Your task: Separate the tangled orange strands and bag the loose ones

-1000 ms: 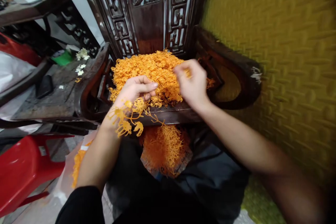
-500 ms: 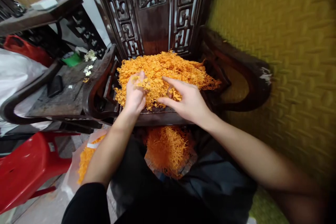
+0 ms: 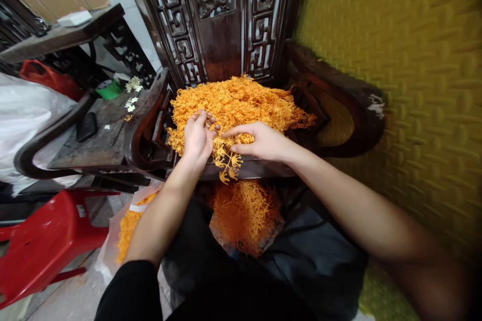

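A heap of orange plastic flower sprigs point(image 3: 241, 98) covers the seat of a dark carved wooden chair point(image 3: 220, 42). At the heap's near left side my left hand point(image 3: 198, 136) is turned palm inward, its fingers curled and pinching the stem of one sprig. That orange sprig point(image 3: 229, 161) hangs past the seat's front edge, its small spiky heads spread out. From the right, my right hand point(image 3: 263, 141) reaches to the same sprig with index finger and thumb. Orange bits show within its curled fingers; whether it grips them or they lie behind is hard to tell.
Below the seat, between my legs, sits a clear bag of orange pieces point(image 3: 243, 215). Another bag point(image 3: 128, 225) stands left, by a red plastic stool point(image 3: 48, 235). A neighbouring wooden chair point(image 3: 98, 145) bears a phone point(image 3: 86, 127), green tape point(image 3: 108, 90) and white flowers point(image 3: 131, 93).
My left hand has turned and lowered slightly, and a sprig now dangles in front of it. The right hand has moved a little left, toward it. The view has shifted slightly.
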Motion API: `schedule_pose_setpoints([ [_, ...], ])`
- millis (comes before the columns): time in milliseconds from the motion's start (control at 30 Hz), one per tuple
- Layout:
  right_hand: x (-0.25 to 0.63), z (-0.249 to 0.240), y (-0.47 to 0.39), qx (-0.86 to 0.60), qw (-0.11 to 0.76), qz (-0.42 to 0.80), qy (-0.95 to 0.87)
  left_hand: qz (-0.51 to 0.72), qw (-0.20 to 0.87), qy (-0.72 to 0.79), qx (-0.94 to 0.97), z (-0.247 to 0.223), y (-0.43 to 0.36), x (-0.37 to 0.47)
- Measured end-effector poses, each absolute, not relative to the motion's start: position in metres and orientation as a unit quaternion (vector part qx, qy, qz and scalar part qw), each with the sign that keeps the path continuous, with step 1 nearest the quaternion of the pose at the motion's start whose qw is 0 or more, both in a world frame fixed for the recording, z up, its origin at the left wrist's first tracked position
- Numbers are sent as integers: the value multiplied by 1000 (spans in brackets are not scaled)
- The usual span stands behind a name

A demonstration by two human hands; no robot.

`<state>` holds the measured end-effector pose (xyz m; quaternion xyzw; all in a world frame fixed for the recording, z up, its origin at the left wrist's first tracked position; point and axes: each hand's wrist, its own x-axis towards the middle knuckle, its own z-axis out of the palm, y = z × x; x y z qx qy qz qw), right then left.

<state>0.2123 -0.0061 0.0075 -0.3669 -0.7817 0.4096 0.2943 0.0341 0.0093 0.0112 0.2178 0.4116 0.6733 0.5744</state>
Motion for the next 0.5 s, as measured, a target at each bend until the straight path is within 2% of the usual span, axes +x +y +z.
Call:
schedule_pose_setpoints([
  [167,213,1,-2,-317,261,262,-873,691,572,401,186,14,11,33],
  [333,233,4,5,-251,207,219,-920,662,619,399,141,14,12,23],
  [433,235,0,5,-256,222,149,-929,630,653,400,130,14,12,22],
  [500,229,-4,3,-248,268,162,-917,605,672,408,127,16,10,23],
])
